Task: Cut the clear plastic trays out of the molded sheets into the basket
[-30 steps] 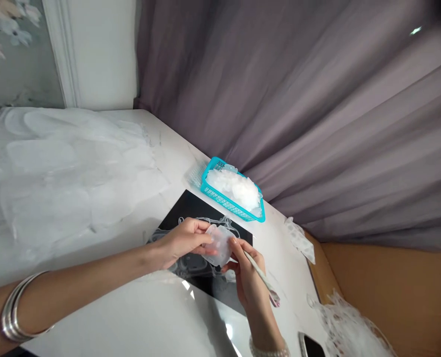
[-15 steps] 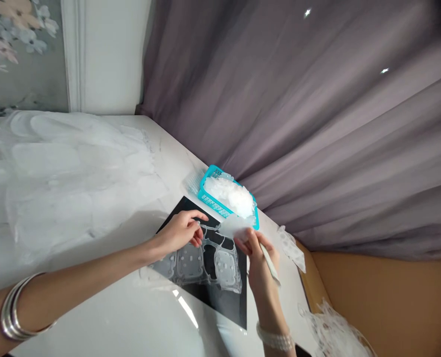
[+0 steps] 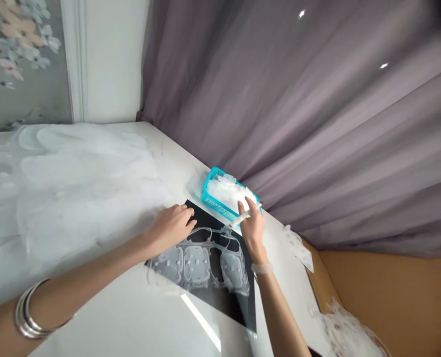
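Note:
My right hand (image 3: 252, 225) is over the near right end of a turquoise basket (image 3: 218, 207) heaped with white translucent pieces (image 3: 226, 192). A slim white pen-like tool (image 3: 243, 217) is held in it, lying across the palm, while thumb and forefinger stretch toward the heap. My left hand (image 3: 174, 224) is at the upper left edge of a black mat (image 3: 220, 310), fingers loosely bent, thumb apart, nothing visible in them. On the mat beneath lies a clear moulded plastic sheet (image 3: 196, 265) with rounded panels and some cut-out openings.
Large translucent plastic sheets (image 3: 82, 193) are piled on the white table (image 3: 131, 317) at left. At right are a patterned white strip (image 3: 298, 248), clear plastic scraps (image 3: 349, 327) and a brown cardboard box (image 3: 391, 297). A grey-purple curtain (image 3: 280, 109) hangs behind.
My right hand has moved up to the basket, and the white translucent piece has left its fingers. The pen-like tool has swung round in that hand. My left hand has drawn back slightly, its forefinger now bent.

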The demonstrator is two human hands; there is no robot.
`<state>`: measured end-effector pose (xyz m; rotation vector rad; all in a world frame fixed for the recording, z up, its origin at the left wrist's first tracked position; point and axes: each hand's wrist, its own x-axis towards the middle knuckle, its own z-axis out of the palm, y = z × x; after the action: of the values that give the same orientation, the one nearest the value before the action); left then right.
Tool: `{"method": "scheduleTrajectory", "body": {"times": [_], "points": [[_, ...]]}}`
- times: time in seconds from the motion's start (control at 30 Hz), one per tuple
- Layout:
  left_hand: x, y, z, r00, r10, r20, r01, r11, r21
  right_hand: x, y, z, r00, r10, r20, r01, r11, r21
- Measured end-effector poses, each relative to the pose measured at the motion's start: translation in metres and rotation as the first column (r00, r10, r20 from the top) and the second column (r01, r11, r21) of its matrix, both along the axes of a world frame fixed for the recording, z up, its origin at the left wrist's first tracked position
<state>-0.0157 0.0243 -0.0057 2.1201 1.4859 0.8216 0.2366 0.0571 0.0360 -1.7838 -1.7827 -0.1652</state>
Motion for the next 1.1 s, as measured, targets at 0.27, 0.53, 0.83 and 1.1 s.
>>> {"method": "scheduleTrajectory", "body": {"times": [0.27, 0.53, 0.83, 1.1], "points": [[0.01, -0.01, -0.012, 0.976, -0.122, -0.178, 0.126, 0.992, 0.011, 0.055, -0.127, -0.024, 0.977, -0.166, 0.135, 0.209, 0.876, -0.436], [0.021, -0.005, -0.024, 0.945, -0.191, -0.265, 0.215, 0.975, 0.063, 0.058, -0.117, -0.04, 0.986, -0.146, 0.081, 0.167, 0.867, -0.469], [0.017, -0.011, -0.007, 0.931, -0.245, -0.271, 0.273, 0.959, 0.072, 0.088, -0.096, -0.039, 0.94, -0.294, 0.175, 0.335, 0.893, -0.302], [0.011, -0.009, -0.002, 0.922, -0.211, -0.324, 0.195, 0.977, -0.081, 0.066, -0.108, -0.042, 0.934, -0.231, 0.271, 0.331, 0.842, -0.425]]}}
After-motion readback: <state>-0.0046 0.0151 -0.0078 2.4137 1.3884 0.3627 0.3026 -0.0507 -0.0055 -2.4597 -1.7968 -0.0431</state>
